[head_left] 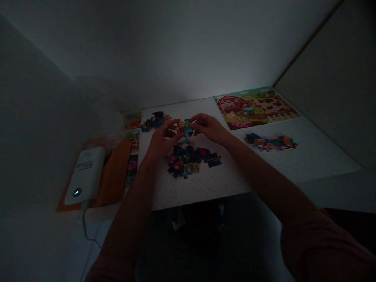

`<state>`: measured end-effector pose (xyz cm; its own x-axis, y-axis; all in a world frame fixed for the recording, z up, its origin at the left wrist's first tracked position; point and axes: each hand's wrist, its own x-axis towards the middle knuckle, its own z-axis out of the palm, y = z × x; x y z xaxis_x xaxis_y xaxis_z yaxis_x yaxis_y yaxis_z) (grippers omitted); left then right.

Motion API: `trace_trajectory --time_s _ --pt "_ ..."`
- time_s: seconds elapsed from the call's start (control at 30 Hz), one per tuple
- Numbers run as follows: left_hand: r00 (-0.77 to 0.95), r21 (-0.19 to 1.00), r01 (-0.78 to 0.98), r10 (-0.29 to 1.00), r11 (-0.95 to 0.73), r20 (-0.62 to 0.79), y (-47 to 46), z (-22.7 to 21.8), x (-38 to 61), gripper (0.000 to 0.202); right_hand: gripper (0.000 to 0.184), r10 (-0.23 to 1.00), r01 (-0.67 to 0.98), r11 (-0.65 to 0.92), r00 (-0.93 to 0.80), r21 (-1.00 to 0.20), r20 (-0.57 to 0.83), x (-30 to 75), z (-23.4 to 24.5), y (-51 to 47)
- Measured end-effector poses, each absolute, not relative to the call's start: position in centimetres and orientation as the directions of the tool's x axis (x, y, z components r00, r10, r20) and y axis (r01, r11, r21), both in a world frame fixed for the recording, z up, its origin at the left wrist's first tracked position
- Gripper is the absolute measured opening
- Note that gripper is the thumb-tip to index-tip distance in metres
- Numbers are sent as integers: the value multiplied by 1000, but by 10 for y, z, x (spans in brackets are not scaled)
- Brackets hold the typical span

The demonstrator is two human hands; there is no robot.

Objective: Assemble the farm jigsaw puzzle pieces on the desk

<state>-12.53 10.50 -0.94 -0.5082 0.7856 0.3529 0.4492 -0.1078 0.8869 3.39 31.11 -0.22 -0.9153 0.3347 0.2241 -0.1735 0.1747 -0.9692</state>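
Observation:
Between my two hands is a small cluster of colourful jigsaw puzzle pieces [185, 127], held just above the white table. My left hand [165, 137] pinches its left side with thumb and fingers. On the right edge, the fingertips of my right hand [209, 126] close on it. Below the hands lies a loose heap of dark puzzle pieces [188, 158], with some red, teal and yellow ones. A smaller pile of pieces [155, 120] sits behind my left hand. To the right of my right forearm is another pile [270, 142]. The dim light hides the pieces' details.
A farm picture sheet [255, 107] with a barn and cow lies at the back right of the white table [199, 190]. At left, a white power bank [85, 175] with a cable rests on an orange folder or box [117, 172], beside small picture cards [132, 121]. Walls enclose the back and sides.

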Motion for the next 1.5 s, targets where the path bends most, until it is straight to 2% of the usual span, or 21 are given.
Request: trace_trajectory --time_s 0.17,0.3,0.47,0.63,0.83,0.97,1.1,1.27,1.33,1.43,1.5 --pt "-582 914 353 718 -201 383 109 -14 -136 64 54 358 -184 166 -904 -969 233 33 -3 315" --pt "-710 932 322 610 -164 353 107 -15 -148 66 52 415 -166 157 -883 -974 218 32 -5 319" --pt "-787 943 317 526 -101 321 106 -21 -156 77 50 444 -161 139 -872 -977 207 33 -3 320" --pt "-779 936 352 554 1 293 107 -26 -161 83 48 455 -110 124 -877 -986 155 35 2 319" --pt "-774 934 356 565 13 287 107 -27 -162 87 46 439 -131 48 -888 -990 139 37 4 315" --pt "-790 953 299 552 -35 268 108 -24 -158 80 47 416 -155 122 -889 -980 193 39 8 319" --pt "-774 947 311 558 -76 299 109 -22 -156 70 44 468 -143 311 -837 -940 282 66 26 337" --pt "-738 934 351 593 -71 322 109 -19 -151 57 41 638 5 388 -724 -922 264 167 47 376" --pt "-715 933 350 622 -77 319 110 -17 -146 53 42 667 158 471 -707 -868 233 216 46 396" --pt "-661 935 337 681 -108 317 111 -13 -138 52 49 745 443 429 -666 -787 31 269 38 421" --pt "-617 936 326 720 -134 318 111 -9 -132 54 55 831 561 392 -556 -729 19 279 34 424"
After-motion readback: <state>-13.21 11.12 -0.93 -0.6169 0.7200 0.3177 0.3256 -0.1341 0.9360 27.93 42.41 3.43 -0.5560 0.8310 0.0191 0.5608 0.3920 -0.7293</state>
